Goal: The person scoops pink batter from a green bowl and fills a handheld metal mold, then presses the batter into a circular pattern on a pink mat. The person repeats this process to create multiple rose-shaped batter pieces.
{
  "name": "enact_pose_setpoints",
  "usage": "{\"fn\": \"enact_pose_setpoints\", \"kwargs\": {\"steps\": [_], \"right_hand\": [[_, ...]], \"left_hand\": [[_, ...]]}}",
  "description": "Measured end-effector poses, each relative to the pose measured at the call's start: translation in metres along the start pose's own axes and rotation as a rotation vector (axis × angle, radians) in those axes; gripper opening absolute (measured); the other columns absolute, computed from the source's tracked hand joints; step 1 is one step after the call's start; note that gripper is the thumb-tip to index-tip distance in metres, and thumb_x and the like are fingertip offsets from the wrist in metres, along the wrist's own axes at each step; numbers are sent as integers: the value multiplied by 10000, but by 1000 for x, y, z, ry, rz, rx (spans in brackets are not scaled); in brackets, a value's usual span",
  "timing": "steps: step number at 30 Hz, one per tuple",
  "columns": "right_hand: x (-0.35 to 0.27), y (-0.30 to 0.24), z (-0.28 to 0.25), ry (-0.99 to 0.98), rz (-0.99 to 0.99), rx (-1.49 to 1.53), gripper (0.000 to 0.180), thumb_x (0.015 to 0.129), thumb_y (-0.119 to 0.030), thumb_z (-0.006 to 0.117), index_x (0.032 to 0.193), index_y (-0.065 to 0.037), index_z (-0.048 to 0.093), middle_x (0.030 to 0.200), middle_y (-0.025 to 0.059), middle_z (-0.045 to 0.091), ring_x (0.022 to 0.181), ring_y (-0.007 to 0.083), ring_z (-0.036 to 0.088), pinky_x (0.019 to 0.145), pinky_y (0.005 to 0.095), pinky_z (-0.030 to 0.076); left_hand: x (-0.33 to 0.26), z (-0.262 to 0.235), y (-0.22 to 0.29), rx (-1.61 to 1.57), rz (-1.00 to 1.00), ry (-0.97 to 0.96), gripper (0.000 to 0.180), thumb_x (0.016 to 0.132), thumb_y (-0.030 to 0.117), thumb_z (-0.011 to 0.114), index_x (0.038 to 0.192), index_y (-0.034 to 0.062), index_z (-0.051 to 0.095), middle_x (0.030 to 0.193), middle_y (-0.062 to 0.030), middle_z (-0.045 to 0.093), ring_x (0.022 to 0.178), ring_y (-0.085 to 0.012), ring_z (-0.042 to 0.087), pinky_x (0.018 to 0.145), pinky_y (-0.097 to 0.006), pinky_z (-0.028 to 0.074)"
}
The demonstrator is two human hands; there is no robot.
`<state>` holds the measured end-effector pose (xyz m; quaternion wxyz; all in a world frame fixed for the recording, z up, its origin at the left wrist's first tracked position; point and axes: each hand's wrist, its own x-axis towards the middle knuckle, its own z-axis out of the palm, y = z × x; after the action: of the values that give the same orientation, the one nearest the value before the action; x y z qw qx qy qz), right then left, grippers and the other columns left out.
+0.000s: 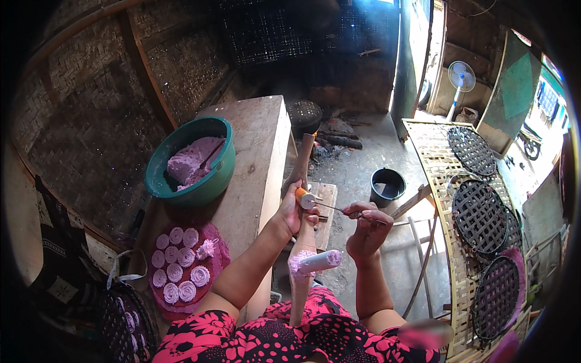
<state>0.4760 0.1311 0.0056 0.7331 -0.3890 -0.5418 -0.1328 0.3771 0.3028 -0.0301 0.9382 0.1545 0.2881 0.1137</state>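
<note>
My left hand is closed around an orange-and-white cylinder, against a long wooden bar. In my right hand, the fingers pinch a thin metal rod whose far end reaches the cylinder's white end. Nearer my body, a white tube packed with pink dough sticks out of the wood, with more dough smeared around its base. To the left, pink dough and a stick lie in a green basin. Below it, several pink dough swirls sit on a round pink mat.
The basin stands on a wooden table. A black bucket is on the floor ahead. At right, round dark woven trays lie on a bamboo rack. A dark pot sits over a fire at the back.
</note>
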Motion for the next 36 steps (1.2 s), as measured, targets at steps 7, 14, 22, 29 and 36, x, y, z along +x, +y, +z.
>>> {"fn": "enact_pose_setpoints", "kwargs": {"steps": [7, 14, 22, 29, 36], "right_hand": [[-5, -6, -6, -56, -23, -36, 142, 1046, -188, 420, 1087, -87, 329, 907, 197, 618, 767, 230, 625, 668, 311, 524], [0, -9, 1, -27, -42, -25, 147, 1050, -199, 407, 1100, -87, 325, 909, 204, 622, 776, 240, 624, 686, 324, 542], [-5, -12, -3, 8, -48, 2, 133, 1049, -205, 413, 1084, -89, 358, 875, 181, 633, 755, 228, 623, 707, 336, 508], [-5, 36, -17, 38, 475, -23, 221, 1030, -277, 506, 1011, -64, 453, 834, 78, 581, 716, 140, 544, 692, 270, 451], [-106, 20, 128, -559, 977, 670, 179, 1028, -176, 494, 1134, -36, 535, 1032, 86, 599, 926, 162, 609, 835, 292, 487]], "left_hand": [[-13, -5, 9, -32, 16, -87, 521, 886, 591, 573, 757, 92, 504, 726, -50, 493, 621, -172, 461, 506, -298, 393], [-18, -4, 10, -57, 13, -117, 499, 880, 580, 588, 750, 105, 507, 732, -42, 514, 618, -164, 447, 505, -292, 382], [-25, -11, 10, -55, 51, -149, 494, 877, 581, 592, 740, 121, 475, 696, -17, 438, 623, -158, 437, 508, -286, 369], [-109, -26, 38, -12, 540, -12, 574, 841, 678, 546, 891, 110, 489, 622, -53, 483, 480, -204, 496, 413, -338, 383], [-405, -83, 8, -54, 1543, 138, 536, 797, 665, 640, 836, 130, 625, 714, -37, 610, 507, -227, 588, 416, -334, 432]]}}
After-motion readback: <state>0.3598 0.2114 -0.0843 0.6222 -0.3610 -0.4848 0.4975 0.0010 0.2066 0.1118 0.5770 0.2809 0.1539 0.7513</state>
